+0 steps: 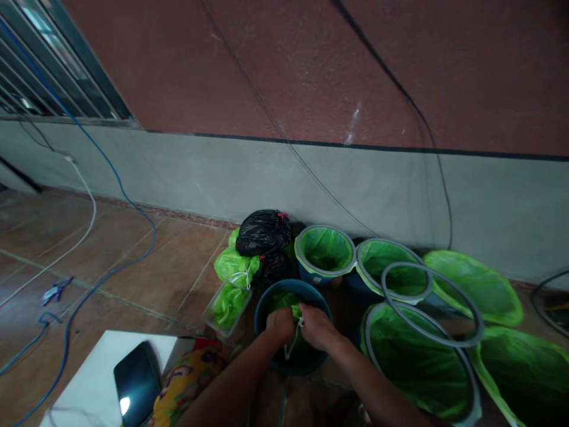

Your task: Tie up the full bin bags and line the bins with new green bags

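Observation:
Both hands are down inside a dark blue bin (258,325) on the floor in front of me. A green plastic bag (284,300) with a white drawstring (290,346) sits in it. My left hand (281,325) is closed on the gathered bag top. Just beside it, my right hand (315,326) pinches the same bag close to the drawstring, whose end hangs down. The fingertips are partly hidden, and the bin's bottom is dark.
Several bins lined with green bags, one lined bin (325,249) among them, stand behind and right. A loose grey ring (479,329) rests across two. Left are tied black bags (262,233), a clear tub (226,308) of green bags, and a phone (138,379) on a white surface.

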Available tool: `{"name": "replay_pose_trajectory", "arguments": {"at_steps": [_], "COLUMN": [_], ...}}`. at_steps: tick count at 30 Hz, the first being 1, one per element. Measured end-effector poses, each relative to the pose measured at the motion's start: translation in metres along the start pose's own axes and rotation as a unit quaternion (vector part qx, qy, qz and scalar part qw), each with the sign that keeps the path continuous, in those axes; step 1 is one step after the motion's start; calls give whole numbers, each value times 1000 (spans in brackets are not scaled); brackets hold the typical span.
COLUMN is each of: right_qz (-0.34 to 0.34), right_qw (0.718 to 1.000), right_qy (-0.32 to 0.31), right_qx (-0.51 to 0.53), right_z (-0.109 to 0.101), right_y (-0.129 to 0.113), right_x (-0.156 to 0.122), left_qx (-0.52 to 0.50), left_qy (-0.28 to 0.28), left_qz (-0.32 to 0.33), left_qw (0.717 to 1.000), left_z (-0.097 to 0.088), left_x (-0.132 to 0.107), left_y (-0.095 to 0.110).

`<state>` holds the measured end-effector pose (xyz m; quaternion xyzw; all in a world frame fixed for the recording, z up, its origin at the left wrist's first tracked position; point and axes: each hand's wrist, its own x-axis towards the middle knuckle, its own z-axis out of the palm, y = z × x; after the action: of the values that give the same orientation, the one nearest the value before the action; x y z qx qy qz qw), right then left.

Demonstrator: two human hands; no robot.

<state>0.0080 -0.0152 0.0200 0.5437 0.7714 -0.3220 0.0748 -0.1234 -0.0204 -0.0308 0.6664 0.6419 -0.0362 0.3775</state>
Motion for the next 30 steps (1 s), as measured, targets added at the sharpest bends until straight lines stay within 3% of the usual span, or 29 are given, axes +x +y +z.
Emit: {"name": "replay_pose_trajectory", "arguments": {"at_steps": [9,14,18,21,26,30], "right_qz": [15,6,-22,-45,-33,-113], "right_qw": [999,995,993,991,977,929], "right_qy": [20,35,53,51,82,163], "right_qx": [43,91,106,114,195,313], "right_z": [-21,-24,-14,-5,-1,-32], "right_y": [18,35,37,37,39,22], "right_x": [-4,1,6,8,11,12], "left_qx": [67,53,-30,-144,-276,-317], "left_qy": [42,89,77,71,111,186], "left_qz": [-30,9,105,205,215,233], "left_qw": [996,995,991,965,930,900], "left_z": [-17,-21,-32,-42,-58,-87], "left_x": [-4,-4,-12,-21,-39,-61], "left_y": [8,9,19,29,40,32]}}
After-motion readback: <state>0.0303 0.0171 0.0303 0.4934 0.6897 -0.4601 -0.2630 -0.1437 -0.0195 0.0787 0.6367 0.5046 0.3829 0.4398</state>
